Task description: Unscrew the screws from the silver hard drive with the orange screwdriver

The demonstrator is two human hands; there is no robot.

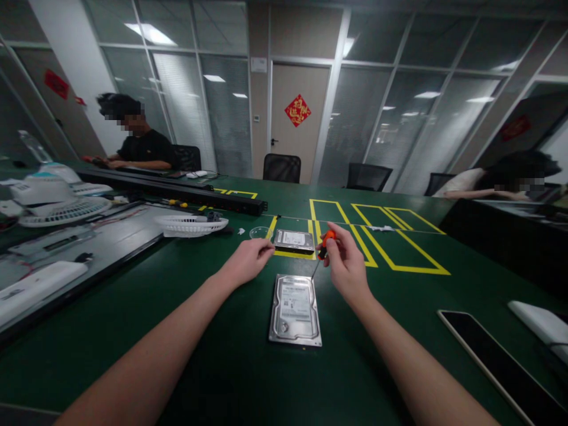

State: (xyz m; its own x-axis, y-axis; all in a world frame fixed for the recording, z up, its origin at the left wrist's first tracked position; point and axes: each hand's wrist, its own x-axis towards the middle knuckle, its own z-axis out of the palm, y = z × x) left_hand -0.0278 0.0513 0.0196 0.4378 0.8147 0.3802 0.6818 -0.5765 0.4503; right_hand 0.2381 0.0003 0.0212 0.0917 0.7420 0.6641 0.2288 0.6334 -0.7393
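A silver hard drive (296, 310) lies label up on the green table in front of me. My right hand (347, 260) grips a screwdriver (327, 239) with an orange and black handle; its thin shaft slants down to the drive's far right corner. My left hand (248, 260) is closed with fingertips pinched together, above the table to the left of the drive's far end. Whatever is between those fingertips, if anything, is too small to make out. Just beyond the left hand are a clear round dish (261, 232) and a second hard drive (293, 239).
Yellow tape rectangles (417, 271) mark the table. A phone-like black slab (488, 361) lies at right. Leftward are a white fan grille (190, 225), a long black bar (177, 192) and a metal panel (119, 248). Two people sit at the far left and far right.
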